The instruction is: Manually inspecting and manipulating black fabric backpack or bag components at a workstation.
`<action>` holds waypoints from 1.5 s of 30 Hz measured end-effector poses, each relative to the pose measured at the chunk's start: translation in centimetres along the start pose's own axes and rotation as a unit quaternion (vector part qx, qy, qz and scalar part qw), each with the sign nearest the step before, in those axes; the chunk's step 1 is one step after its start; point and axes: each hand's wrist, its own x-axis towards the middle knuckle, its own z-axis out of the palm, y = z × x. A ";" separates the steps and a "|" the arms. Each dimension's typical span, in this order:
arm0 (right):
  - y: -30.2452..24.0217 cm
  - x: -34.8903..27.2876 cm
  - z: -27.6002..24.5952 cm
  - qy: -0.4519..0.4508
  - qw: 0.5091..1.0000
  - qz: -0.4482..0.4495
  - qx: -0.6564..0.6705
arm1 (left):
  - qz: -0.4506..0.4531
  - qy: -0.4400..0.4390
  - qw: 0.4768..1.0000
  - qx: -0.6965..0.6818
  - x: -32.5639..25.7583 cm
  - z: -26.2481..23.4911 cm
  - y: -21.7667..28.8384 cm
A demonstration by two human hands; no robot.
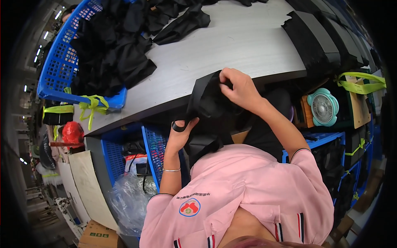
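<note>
A black fabric piece (203, 93) is stretched between my two hands at the near edge of the grey table. My right hand (242, 89) pinches its upper right part, fingers curled and closed. Lower down, my left hand (178, 138) is closed on the piece's left end, where a black band shows at the fingers. The fabric hangs folded toward my lap, and its lower part is lost among other dark cloth. Nearest on the table (231, 37) lie loose black fabric pieces (182, 27), beyond my hands to the left.
A blue basket (58, 68) heaped with black fabric stands at the far left, a yellow-green strip tied to it. Stacked black and grey pieces (316, 37) lie on the right. Below are another blue basket (113, 155), clear plastic (132, 198) and a teal fan (323, 106).
</note>
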 end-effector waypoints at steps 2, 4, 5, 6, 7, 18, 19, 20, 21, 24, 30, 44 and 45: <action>0.6 0.2 -0.7 -0.050 0.982 0.120 0.136 | 0.011 -0.014 1.000 0.003 -0.1 -0.1 0.1; 0.9 0.5 -1.1 -0.089 0.959 0.178 0.202 | 0.042 -0.035 0.998 -0.007 -0.2 0.0 0.1; 1.0 0.7 -1.1 -0.107 0.945 0.189 0.244 | 0.032 -0.036 0.999 -0.018 -0.2 0.1 0.2; 1.1 0.9 -1.3 -0.137 0.930 0.220 0.260 | 0.025 -0.042 0.999 -0.018 -0.2 0.1 0.2; 1.2 1.1 -1.3 -0.141 0.915 0.243 0.290 | 0.010 -0.047 0.999 -0.006 -0.2 0.2 0.2; 0.7 1.1 -1.2 -0.147 0.872 0.265 0.385 | 0.015 -0.014 0.999 -0.031 0.2 0.1 -0.5; 0.6 1.1 -1.1 -0.146 0.866 0.272 0.392 | 0.025 -0.008 0.999 -0.030 0.2 0.2 -0.8; 0.7 1.2 -1.0 -0.161 0.867 0.287 0.375 | 0.016 -0.011 0.999 -0.031 0.3 0.2 -1.1; 0.7 1.2 -0.9 -0.179 0.867 0.300 0.356 | 0.008 -0.013 0.999 -0.032 0.3 0.2 -1.4; 1.1 0.9 -0.3 -0.217 0.887 0.288 0.289 | -0.014 -0.015 1.000 0.009 0.4 0.1 -2.2; 2.4 -0.3 2.1 0.020 0.995 -0.049 -0.083 | -0.014 -0.009 1.000 -0.021 0.6 0.2 -2.5; 5.1 1.5 -1.6 -0.084 0.996 0.036 0.018 | -0.049 0.018 0.992 -0.118 1.3 0.4 -0.5; 5.2 1.2 -1.4 -0.116 0.993 0.030 -0.021 | -0.047 0.034 0.991 -0.124 1.3 0.6 -0.5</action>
